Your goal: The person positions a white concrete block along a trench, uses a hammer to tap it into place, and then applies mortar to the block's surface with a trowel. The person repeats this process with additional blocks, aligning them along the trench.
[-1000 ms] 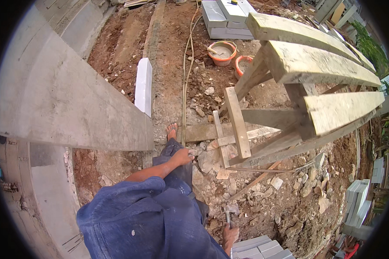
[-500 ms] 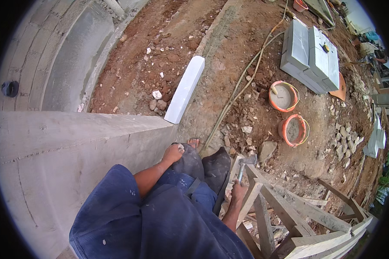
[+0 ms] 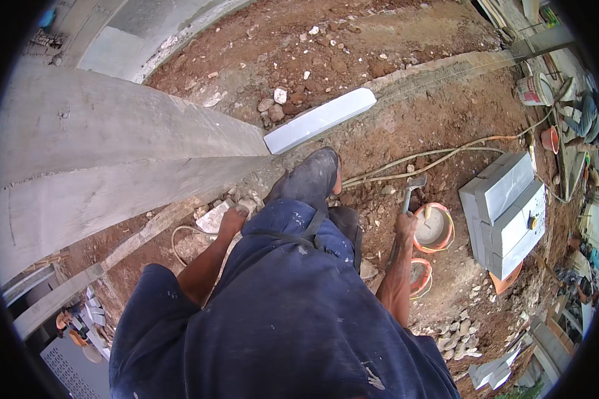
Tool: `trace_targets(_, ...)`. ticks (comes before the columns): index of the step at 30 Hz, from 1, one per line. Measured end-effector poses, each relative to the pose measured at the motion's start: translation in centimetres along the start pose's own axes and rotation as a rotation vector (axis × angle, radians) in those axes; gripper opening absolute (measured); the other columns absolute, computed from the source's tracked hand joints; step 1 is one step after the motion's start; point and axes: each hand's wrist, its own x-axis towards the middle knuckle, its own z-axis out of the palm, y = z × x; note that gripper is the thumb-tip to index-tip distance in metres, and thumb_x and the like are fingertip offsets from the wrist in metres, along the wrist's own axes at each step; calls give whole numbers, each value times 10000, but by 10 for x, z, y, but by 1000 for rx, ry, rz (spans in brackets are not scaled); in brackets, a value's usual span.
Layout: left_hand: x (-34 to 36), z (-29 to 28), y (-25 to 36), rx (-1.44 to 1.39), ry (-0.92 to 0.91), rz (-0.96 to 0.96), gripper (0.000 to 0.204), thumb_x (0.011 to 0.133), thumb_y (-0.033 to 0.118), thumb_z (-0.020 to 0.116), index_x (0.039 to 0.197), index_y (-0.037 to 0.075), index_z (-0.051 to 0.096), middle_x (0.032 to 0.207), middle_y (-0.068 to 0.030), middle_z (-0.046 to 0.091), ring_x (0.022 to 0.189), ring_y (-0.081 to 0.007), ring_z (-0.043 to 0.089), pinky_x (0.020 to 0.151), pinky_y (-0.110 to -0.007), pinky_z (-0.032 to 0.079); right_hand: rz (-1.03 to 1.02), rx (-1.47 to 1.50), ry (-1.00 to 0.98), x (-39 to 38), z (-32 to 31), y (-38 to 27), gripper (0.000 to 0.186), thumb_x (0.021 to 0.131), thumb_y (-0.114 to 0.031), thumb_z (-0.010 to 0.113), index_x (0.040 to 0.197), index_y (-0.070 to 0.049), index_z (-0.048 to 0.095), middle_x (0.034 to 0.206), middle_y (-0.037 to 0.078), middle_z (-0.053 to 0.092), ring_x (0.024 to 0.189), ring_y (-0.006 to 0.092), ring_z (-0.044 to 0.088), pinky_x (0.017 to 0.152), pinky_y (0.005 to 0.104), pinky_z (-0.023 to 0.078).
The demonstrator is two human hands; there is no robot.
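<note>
In my right hand (image 3: pixel 406 226) is the handle of a metal-headed hammer (image 3: pixel 416 184), its head pointing away from me. My left hand (image 3: pixel 233 218) hangs by my left thigh, fingers curled closed; what it holds, if anything, cannot be made out. Ahead, a pale grey block (image 3: pixel 323 120) lies along a mortar strip, its near end against the concrete column (image 3: pixel 146 136). Just right of my right hand stands an orange bucket (image 3: pixel 451 234) of grey mortar with a tool handle sticking out. A second orange bucket (image 3: pixel 428 287) sits nearer, partly hidden by my forearm.
A stack of grey blocks (image 3: pixel 482 219) stands at the right, a yellow-and-black tape measure (image 3: pixel 532 223) on top. A hose (image 3: pixel 439 158) crosses the reddish soil. Rubble (image 3: pixel 459 338) lies lower right. A person (image 3: pixel 63 320) shows at lower left, another (image 3: pixel 589 116) at far right.
My view and body have turned right, away from the wooden frame. My right hand has carried the hammer forward beside the bucket; my left hand now hangs by my thigh. The block stays put.
</note>
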Motion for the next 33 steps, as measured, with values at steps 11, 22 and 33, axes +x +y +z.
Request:
trace_targets(11, 65, 139, 191, -638, 185, -519, 525, 868, 397, 678, 1026, -104, 666, 1039, -336, 670, 1056, -421, 655, 898, -480, 508, -549, -646, -239, 131, -86, -163, 336, 950, -292, 565, 1056, 11, 663, 759, 195, 651, 665, 361, 654, 665, 485, 511)
trace_targets(22, 253, 174, 323, -1435, 487, -758, 560, 851, 432, 756, 1150, -36, 683, 817, -77, 669, 795, -189, 618, 722, -321, 495, -1116, -1282, -564, 234, 15, -309, 289, 919, -276, 619, 1094, -59, 694, 813, 248, 663, 796, 472, 647, 710, 541, 504)
trace_targets(33, 412, 187, 379, -2314, 1051, -630, 1138, 689, 326, 900, 1498, -89, 215, 1496, -278, 358, 1382, -367, 385, 1145, -406, 316, -1374, -1623, -856, 349, 266, -178, 301, 873, -243, 650, 1074, -21, 667, 960, 272, 680, 879, 459, 666, 770, 523, 534)
